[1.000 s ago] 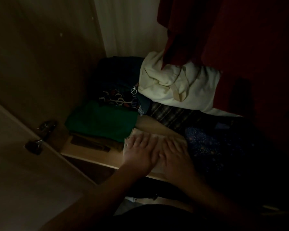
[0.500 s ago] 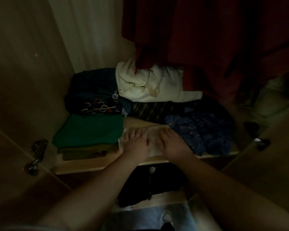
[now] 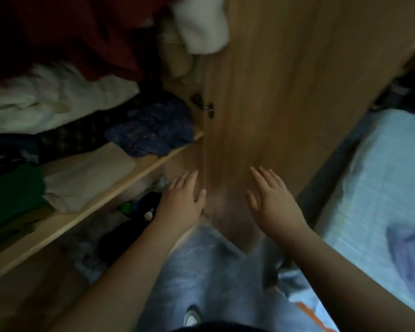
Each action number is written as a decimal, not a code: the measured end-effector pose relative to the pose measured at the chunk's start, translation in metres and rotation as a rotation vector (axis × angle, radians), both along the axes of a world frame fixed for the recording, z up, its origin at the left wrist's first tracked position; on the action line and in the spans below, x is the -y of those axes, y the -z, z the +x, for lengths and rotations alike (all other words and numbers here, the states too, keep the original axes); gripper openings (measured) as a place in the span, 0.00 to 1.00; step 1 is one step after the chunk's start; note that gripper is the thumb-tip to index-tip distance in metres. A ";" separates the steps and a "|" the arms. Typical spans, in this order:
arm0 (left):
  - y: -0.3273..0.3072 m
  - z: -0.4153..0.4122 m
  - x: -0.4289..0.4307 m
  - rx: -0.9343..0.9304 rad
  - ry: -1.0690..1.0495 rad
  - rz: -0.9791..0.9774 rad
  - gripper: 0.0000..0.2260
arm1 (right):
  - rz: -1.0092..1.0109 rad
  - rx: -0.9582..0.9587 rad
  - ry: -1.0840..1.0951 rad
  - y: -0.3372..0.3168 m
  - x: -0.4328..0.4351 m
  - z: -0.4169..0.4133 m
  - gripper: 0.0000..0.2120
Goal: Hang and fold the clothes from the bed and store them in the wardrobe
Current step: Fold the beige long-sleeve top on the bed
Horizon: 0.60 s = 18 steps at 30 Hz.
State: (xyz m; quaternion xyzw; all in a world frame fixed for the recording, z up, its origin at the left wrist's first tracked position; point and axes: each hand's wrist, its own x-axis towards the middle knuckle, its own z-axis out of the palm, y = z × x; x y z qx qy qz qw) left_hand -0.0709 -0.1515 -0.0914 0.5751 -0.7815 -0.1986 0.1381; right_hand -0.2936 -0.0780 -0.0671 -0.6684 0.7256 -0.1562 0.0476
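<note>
A folded cream garment [image 3: 86, 173] lies on the wardrobe shelf [image 3: 86, 213], between a folded green garment [image 3: 12, 190] and a crumpled dark blue patterned one [image 3: 153, 133]. My left hand [image 3: 182, 202] hangs in the air below and right of the shelf edge, fingers straight, holding nothing. My right hand [image 3: 271, 200] is out in front of the wooden wardrobe door [image 3: 285, 80], fingers spread, also empty. The picture is blurred.
A white bundle [image 3: 53, 99] and dark red hanging clothes [image 3: 82, 32] fill the wardrobe above the shelf. Dark items [image 3: 130, 226] lie on the wardrobe floor. The bed with a light blue cover [image 3: 381, 188] is at the right. My jeans [image 3: 201, 271] and a shoe [image 3: 191, 317] show below.
Both hands have come off the cream garment and drawn back from the shelf. The view has swung right, so the wardrobe door and the bed now show.
</note>
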 end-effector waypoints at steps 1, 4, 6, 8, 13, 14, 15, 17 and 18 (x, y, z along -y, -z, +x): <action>0.000 -0.018 -0.010 0.009 0.046 -0.005 0.27 | 0.000 0.004 0.054 0.002 -0.024 -0.019 0.28; -0.003 -0.077 -0.039 0.021 0.155 -0.019 0.28 | -0.009 0.045 0.205 0.008 -0.090 -0.073 0.28; -0.005 -0.127 -0.064 0.038 0.245 -0.051 0.28 | -0.023 0.086 0.312 0.011 -0.135 -0.110 0.28; -0.006 -0.184 -0.097 0.031 0.328 -0.073 0.28 | -0.030 0.103 0.394 0.012 -0.183 -0.148 0.28; -0.007 -0.330 -0.212 -0.012 0.533 -0.044 0.28 | -0.012 0.091 0.564 0.013 -0.320 -0.251 0.28; -0.006 -0.357 -0.234 -0.006 0.588 -0.056 0.29 | -0.017 0.082 0.603 0.012 -0.346 -0.271 0.29; -0.006 -0.384 -0.254 0.003 0.642 -0.076 0.29 | -0.017 0.071 0.639 0.011 -0.370 -0.290 0.29; -0.005 -0.432 -0.291 0.003 0.730 -0.104 0.28 | -0.011 0.060 0.706 0.010 -0.417 -0.321 0.29; -0.005 -0.453 -0.309 -0.011 0.754 -0.094 0.28 | -0.012 0.066 0.736 0.010 -0.438 -0.333 0.29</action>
